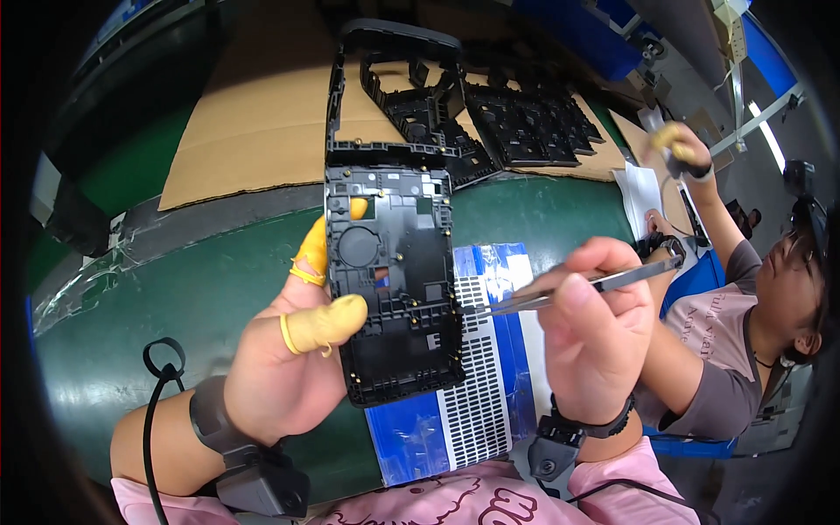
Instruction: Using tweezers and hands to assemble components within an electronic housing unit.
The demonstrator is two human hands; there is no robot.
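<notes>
My left hand (pixel 293 363), with yellow finger cots on its thumb and fingertips, grips a black plastic housing (pixel 398 262) by its left edge. The housing is long, with an open frame at its far end and small brass-coloured inserts along its sides. From the right, my right hand (pixel 604 324) pinches metal tweezers (pixel 604 282), whose tips are at the housing's right edge. Whether the tips hold anything is too small to tell. Below the housing lies a white sheet of small black rectangular pads (pixel 481 394) on a blue backing (pixel 402 437).
Several more black housings (pixel 534 122) lie on a cardboard sheet (pixel 245 131) at the back of the green table (pixel 105 341). On the right a co-worker (pixel 700 350) sits close by, one hand raised (pixel 682 149), near white papers (pixel 640 197). Cables run from my wrist straps.
</notes>
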